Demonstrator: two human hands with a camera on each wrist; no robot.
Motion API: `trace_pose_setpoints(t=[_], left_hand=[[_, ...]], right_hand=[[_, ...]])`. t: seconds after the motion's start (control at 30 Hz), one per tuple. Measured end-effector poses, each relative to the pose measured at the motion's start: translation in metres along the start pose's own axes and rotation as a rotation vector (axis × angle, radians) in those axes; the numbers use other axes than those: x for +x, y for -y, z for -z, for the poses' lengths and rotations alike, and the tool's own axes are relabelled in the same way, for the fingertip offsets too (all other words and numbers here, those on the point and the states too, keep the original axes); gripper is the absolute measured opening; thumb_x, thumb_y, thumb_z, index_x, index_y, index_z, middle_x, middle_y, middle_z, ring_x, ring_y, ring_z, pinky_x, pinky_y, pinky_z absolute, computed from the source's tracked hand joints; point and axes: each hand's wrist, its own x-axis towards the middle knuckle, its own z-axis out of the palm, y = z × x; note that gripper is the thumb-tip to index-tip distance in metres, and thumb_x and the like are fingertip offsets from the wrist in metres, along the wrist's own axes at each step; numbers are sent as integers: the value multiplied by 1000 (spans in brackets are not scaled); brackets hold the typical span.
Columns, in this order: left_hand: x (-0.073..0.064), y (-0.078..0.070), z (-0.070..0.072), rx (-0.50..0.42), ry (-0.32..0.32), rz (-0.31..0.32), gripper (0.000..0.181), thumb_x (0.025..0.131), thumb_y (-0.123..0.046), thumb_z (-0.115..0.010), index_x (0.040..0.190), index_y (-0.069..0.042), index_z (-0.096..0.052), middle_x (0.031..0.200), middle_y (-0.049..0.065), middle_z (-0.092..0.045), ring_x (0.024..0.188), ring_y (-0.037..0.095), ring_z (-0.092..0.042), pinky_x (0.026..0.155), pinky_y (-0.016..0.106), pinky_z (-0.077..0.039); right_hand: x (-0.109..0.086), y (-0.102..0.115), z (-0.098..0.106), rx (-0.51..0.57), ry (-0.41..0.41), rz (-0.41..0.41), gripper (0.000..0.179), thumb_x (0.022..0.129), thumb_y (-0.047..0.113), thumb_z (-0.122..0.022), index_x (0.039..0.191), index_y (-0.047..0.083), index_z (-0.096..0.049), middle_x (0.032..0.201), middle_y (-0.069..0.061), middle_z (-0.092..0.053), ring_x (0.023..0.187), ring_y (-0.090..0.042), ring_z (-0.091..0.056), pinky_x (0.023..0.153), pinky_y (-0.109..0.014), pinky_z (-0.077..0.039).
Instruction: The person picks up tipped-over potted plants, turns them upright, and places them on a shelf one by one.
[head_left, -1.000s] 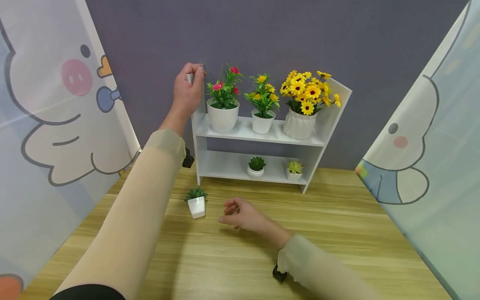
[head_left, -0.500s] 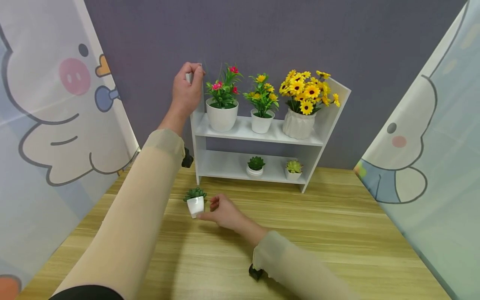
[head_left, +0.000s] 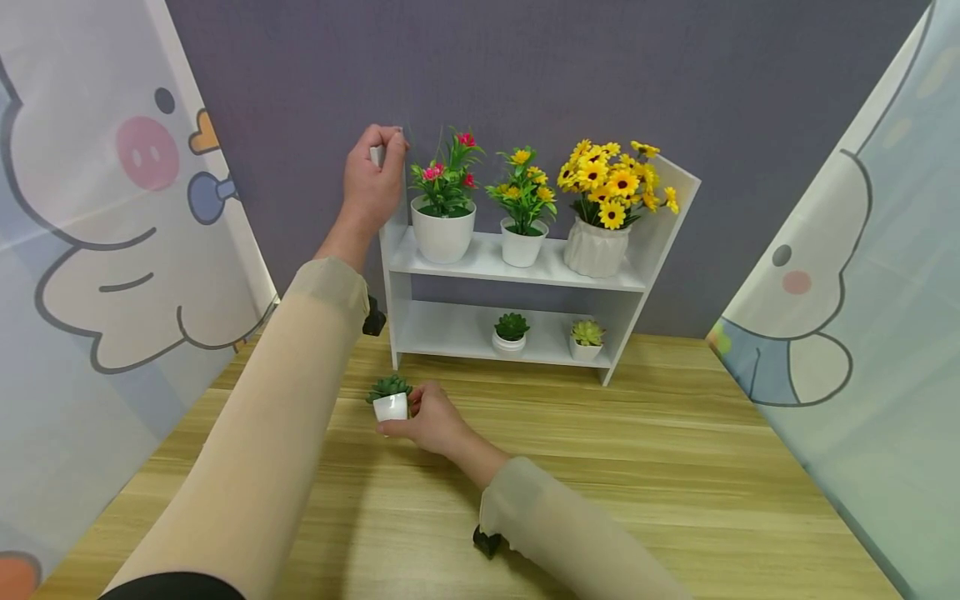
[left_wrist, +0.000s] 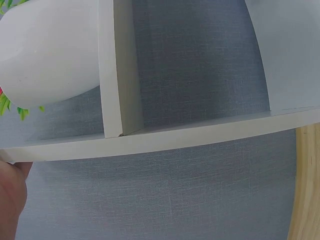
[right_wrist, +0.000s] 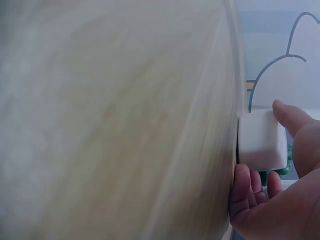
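At the upper left of the head view my left hand [head_left: 372, 175] grips the top of the left side panel of a white two-tier shelf [head_left: 517, 360]; the left wrist view shows that panel's edge [left_wrist: 165, 141] beside the hand. A small potted succulent [head_left: 391, 407] with dark green leaves and a square white pot lies tipped on the table in front of the shelf, leaves toward it. My right hand [head_left: 435, 423] holds this pot, thumb across the near side and fingers at its right. In the right wrist view the pot's base [right_wrist: 262, 140] sits between thumb and fingers.
Pots with red flowers [head_left: 444, 233], small yellow flowers [head_left: 522, 246] and sunflower-like blooms [head_left: 598, 250] stand on the upper tier. Below are a dark green succulent [head_left: 512, 328] and a pale green one [head_left: 587, 337]. Printed cloths flank the wooden table [head_left: 637, 467].
My right hand has moved left across the table to the tipped succulent and taken its pot between thumb and fingers. My left hand has stayed on the shelf panel.
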Motion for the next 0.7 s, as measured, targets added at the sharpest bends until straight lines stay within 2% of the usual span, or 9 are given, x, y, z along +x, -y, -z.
trace_pose_setpoints(t=[0.33, 0.5, 0.57, 0.7], left_hand=[[1, 1, 0, -17, -5, 10, 21, 114, -28, -56, 94, -22, -56, 131, 9, -65, 145, 13, -57, 106, 27, -51], [1, 1, 0, -27, -10, 6, 21, 114, -27, -57, 93, -23, -57, 124, 4, -65, 144, 14, -57, 107, 27, -51], [1, 0, 0, -28, -9, 4, 21, 114, -27, -57, 94, -22, -57, 120, -2, -63, 144, 14, -57, 107, 28, -51], [1, 0, 0, -26, -2, 3, 20, 114, -28, -57, 94, -22, -57, 116, -7, -61, 146, 14, -56, 109, 28, -51]], right_hand=[[-2, -3, 2, 42, -13, 1, 59, 91, 23, -88, 136, 3, -55, 113, -10, -65, 92, -17, -63, 75, -30, -55], [-3, -4, 5, 42, -19, 8, 57, 91, 19, -85, 139, 6, -56, 115, -11, -64, 93, -19, -63, 77, -31, -56], [-2, -4, 6, 25, -29, 9, 60, 90, 20, -85, 141, 7, -56, 118, -12, -63, 95, -20, -63, 77, -32, -57], [-1, -3, 7, -45, -65, 18, 69, 90, 33, -89, 146, 8, -56, 125, -13, -61, 100, -20, -61, 77, -32, -55]])
